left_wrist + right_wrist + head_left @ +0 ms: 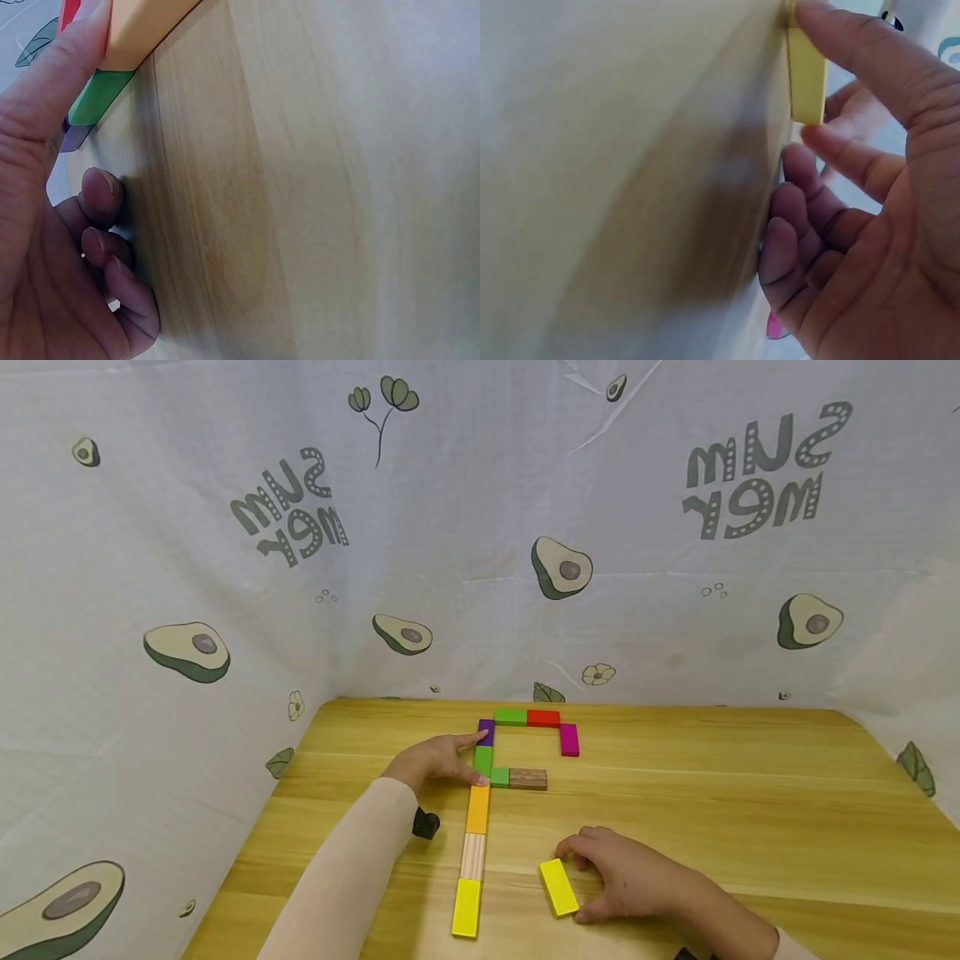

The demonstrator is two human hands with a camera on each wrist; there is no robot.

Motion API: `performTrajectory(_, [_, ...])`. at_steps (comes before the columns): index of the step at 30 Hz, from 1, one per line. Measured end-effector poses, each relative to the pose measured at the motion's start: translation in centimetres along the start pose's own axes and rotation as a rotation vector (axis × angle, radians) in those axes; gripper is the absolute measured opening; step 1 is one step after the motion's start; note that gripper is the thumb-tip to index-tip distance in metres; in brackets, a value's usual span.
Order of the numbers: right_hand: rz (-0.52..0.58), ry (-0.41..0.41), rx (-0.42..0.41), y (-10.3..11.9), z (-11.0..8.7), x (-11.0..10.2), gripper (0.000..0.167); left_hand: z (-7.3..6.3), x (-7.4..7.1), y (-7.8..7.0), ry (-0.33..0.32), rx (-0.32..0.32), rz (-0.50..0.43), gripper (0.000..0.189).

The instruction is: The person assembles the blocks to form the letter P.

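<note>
My right hand [626, 872] pinches a yellow block [558, 887] by its two ends, thumb at the near end and index finger at the far end. In the right wrist view the other fingers curl loosely beside the tabletop. My left hand [438, 760] reaches to a column of blocks: its index fingertip rests on the purple block [487, 725], its thumb where a green block [483, 760] meets an orange block [477, 810]. Below these follow a ridged pale wooden block [472, 857] and another yellow block [467, 908].
Right of the column lie a small green block [499, 777] and a brown wood-grain block [528, 779]. Along the top run a green block [511, 717], a red block [543, 718] and a magenta block [570, 740]. A white printed curtain [465, 527] stands behind the wooden table [712, 793].
</note>
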State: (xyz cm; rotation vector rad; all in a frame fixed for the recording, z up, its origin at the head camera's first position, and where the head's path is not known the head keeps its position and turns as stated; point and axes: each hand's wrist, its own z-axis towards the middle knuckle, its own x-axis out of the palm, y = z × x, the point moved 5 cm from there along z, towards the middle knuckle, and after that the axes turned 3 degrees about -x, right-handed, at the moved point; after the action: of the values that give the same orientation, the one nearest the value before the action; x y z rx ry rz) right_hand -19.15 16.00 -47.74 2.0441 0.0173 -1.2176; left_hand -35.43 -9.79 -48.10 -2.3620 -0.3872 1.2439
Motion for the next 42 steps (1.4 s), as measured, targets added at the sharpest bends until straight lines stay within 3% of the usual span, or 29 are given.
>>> performTrajectory(7, [0.077, -0.064, 0.001, -0.8, 0.7, -0.5, 0.061, 0.0, 0.0, 0.1, 0.003, 0.010, -0.011, 0.095])
performTrajectory(11, [0.093, -0.218, 0.060, -1.9, 1.6, -2.1, 0.065, 0.0, 0.0, 0.1, 0.000, 0.013, -0.009, 0.095])
performTrajectory(14, [0.066, -0.344, 0.150, -3.0, 2.3, -3.4, 0.068, 0.0, 0.0, 0.1, 0.002, 0.019, -0.012, 0.095])
performTrajectory(17, [0.052, -0.417, 0.235, -4.1, 3.0, -4.5, 0.071, 0.0, 0.0, 0.0, 0.003, 0.024, -0.018, 0.096])
performTrajectory(23, [0.046, -0.435, 0.305, -5.1, 4.4, -5.6, 0.076, 0.0, 0.0, 0.1, 0.002, 0.015, -0.021, 0.095])
performTrajectory(30, [-0.062, -0.421, 0.337, -5.2, 5.7, -6.0, 0.079, 0.1, 0.0, -0.1, 0.003, 0.006, -0.033, 0.095])
performTrajectory(42, [-0.062, -0.410, 0.380, -5.4, 6.4, -5.9, 0.083, -0.1, 0.1, -0.2, 0.004, 0.007, -0.041, 0.094])
